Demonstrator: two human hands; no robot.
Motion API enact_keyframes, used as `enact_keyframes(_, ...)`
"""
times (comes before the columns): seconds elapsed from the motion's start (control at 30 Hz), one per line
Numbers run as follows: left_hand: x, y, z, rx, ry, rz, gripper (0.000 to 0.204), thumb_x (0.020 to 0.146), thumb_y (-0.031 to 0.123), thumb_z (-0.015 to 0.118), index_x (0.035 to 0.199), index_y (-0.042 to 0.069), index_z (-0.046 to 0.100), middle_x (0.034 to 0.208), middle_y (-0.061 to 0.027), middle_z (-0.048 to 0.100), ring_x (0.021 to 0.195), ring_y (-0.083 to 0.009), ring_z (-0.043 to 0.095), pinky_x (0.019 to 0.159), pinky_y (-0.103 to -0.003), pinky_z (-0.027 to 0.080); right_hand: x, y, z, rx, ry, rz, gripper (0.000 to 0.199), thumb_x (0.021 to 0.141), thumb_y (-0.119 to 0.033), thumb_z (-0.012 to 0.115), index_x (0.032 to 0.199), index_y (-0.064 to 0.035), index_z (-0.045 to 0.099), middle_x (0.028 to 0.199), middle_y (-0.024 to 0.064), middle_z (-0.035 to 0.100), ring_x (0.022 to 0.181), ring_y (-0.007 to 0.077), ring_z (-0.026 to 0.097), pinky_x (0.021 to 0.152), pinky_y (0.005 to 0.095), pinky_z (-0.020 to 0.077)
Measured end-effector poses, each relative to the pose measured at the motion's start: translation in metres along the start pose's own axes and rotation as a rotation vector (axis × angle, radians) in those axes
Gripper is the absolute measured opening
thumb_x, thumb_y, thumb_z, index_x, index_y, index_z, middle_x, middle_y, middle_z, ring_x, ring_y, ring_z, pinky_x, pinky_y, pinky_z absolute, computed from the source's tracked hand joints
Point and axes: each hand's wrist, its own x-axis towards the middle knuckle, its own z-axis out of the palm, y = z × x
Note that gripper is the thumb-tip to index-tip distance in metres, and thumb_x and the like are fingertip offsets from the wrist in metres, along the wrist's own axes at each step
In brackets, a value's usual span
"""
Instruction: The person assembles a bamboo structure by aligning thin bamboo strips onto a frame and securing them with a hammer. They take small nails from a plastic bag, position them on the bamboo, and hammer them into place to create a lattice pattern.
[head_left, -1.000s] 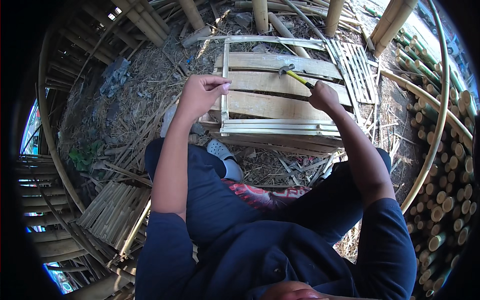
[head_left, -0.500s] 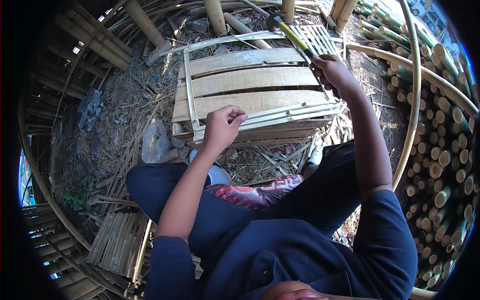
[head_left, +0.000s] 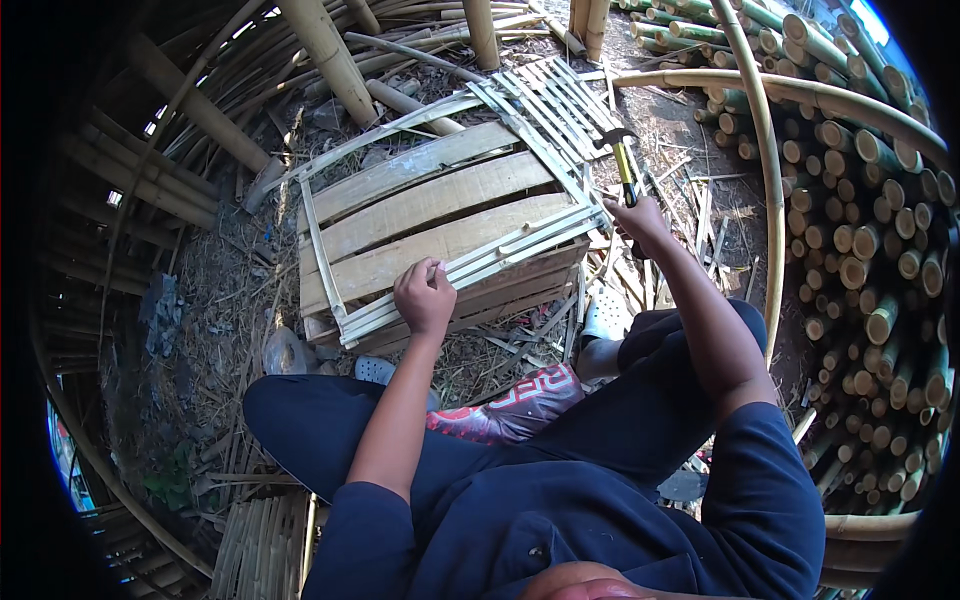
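A wooden slat crate [head_left: 440, 225] edged with thin bamboo strips lies on the littered ground in front of my knees. My left hand [head_left: 425, 296] rests on its near edge, fingers curled and pinched on the strips; whether they hold something small I cannot tell. My right hand [head_left: 640, 222] is off the crate's right corner and grips a hammer [head_left: 624, 165] with a yellow and black handle, head pointing away from me. A woven panel of bamboo slats [head_left: 545, 100] lies against the crate's far right side.
Stacked bamboo poles [head_left: 880, 230] with cut ends fill the right side. A long bent bamboo pole [head_left: 765, 180] arcs past my right arm. Thick bamboo posts [head_left: 330, 55] lean at the top left. Shavings and offcuts [head_left: 230, 300] cover the ground. Light sandals [head_left: 605, 315] are on my feet.
My left hand has slid from the crate's top down to its near edge. My right hand has swung the hammer to the right, off the crate. My head has turned, shifting the crate in view.
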Motion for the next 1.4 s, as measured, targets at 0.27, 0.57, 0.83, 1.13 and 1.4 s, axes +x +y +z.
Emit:
enact_keyframes(0.27,-0.003,-0.024,-0.008,0.068,0.037,-0.056,0.005,0.084,0.009,0.071,0.088,0.007,0.071,0.083,-0.0104,0.072,0.077,-0.0333,0.068,0.073,-0.044,0.054,-0.015,-0.025,0.022,0.355,-0.232,0.153,0.03,0.088,-0.023,0.082,0.086,0.0046,0.069,0.081,0.0121,0.072,0.066,0.0179,0.071,0.057,0.0279,0.0592)
enact_keyframes(0.57,0.018,-0.028,-0.002,0.066,-0.02,0.005,0.007,0.085,0.009,0.073,0.091,0.004,0.074,0.084,-0.0126,0.072,0.075,-0.0288,0.07,0.068,-0.04,0.055,-0.001,-0.019,0.021,0.228,-0.165,0.034,0.031,0.087,-0.018,0.082,0.096,0.0046,0.062,0.085,0.0131,0.071,0.072,0.0191,0.072,0.055,0.032,0.0534)
enact_keyframes(0.83,0.03,-0.033,-0.003,-0.019,-0.055,0.019,0.007,0.086,0.009,0.072,0.089,0.004,0.074,0.08,-0.0129,0.071,0.07,-0.0286,0.069,0.064,-0.039,0.055,-0.005,-0.023,0.02,0.201,-0.155,0.035,0.028,0.086,-0.021,0.083,0.084,0.0024,0.067,0.077,0.0108,0.071,0.061,0.0147,0.066,0.044,0.0326,0.0444)
enact_keyframes(1.13,0.039,-0.04,0.004,-0.082,-0.112,-0.036,0.009,0.086,0.007,0.072,0.09,0.0,0.075,0.079,-0.0136,0.073,0.07,-0.0251,0.072,0.068,-0.034,0.055,-0.001,-0.015,0.021,0.264,-0.152,-0.079,0.029,0.086,-0.02,0.083,0.084,0.0021,0.065,0.08,0.0128,0.072,0.066,0.0152,0.068,0.048,0.0305,0.0469)
enact_keyframes(1.4,0.051,-0.056,-0.006,-0.081,-0.109,-0.059,0.01,0.085,0.008,0.073,0.091,0.0,0.076,0.075,-0.0112,0.073,0.065,-0.0195,0.07,0.066,-0.031,0.054,-0.006,-0.026,0.021,0.214,-0.301,-0.041,0.037,0.085,-0.026,0.084,0.093,0.0055,0.065,0.085,0.0133,0.073,0.071,0.0172,0.069,0.048,0.0311,0.0469)
